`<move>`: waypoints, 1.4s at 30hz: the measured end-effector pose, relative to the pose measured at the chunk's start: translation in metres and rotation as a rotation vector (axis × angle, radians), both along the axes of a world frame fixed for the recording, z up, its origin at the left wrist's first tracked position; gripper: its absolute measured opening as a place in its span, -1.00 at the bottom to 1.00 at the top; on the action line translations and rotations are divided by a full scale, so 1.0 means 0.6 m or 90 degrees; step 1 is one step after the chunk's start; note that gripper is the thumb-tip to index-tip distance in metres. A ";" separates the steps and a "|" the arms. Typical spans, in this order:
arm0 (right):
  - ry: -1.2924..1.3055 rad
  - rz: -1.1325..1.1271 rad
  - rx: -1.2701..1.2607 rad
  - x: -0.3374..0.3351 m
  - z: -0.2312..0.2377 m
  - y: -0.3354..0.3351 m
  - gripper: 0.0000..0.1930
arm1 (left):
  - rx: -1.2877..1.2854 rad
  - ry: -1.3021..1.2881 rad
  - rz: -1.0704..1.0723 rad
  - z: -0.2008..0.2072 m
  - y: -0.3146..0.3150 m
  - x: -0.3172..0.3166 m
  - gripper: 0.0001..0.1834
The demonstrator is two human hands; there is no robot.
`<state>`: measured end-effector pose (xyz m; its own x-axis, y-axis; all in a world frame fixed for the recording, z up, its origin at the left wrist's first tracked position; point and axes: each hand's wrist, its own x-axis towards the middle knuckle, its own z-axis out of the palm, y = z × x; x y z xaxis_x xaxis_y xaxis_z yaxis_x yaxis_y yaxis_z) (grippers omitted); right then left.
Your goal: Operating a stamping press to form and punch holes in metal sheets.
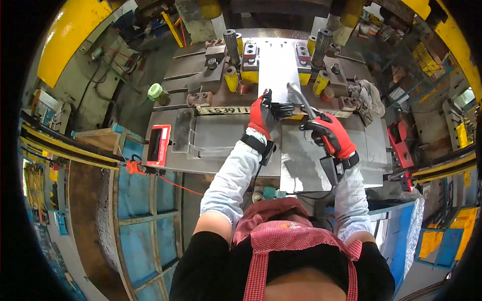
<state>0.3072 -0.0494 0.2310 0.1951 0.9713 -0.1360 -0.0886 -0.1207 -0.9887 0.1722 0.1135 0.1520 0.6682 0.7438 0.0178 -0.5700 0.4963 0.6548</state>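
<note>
A bright flat metal sheet lies over the die set of a press, its near edge toward me. My left hand, in a red and black glove, is at the sheet's near left corner. Its thumb overlaps the sheet and its fingers reach along just below the near edge, closed on it. My right hand, gloved the same way, is wrapped round a hand tool with a bent grey shaft and red handle. The tool's tip is over the sheet's near right part; glare hides whether it touches.
Guide posts and yellow cylinders flank the sheet. A stack of metal sheets lies left of my hands, with larger plates nearer me. A grey rag hangs at right; a green-lidded container stands at left.
</note>
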 end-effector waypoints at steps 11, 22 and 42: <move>0.137 -0.186 -0.092 0.087 -0.175 -0.185 -0.65 | -0.049 -0.015 0.054 0.007 -0.006 0.004 -0.58; 0.491 -0.195 0.010 0.150 -0.359 -0.266 -0.84 | -0.004 0.028 0.128 0.016 -0.018 0.011 -0.62; 0.403 -0.260 -0.025 0.164 -0.378 -0.271 -0.83 | -0.035 0.047 0.148 0.016 -0.016 0.020 -0.62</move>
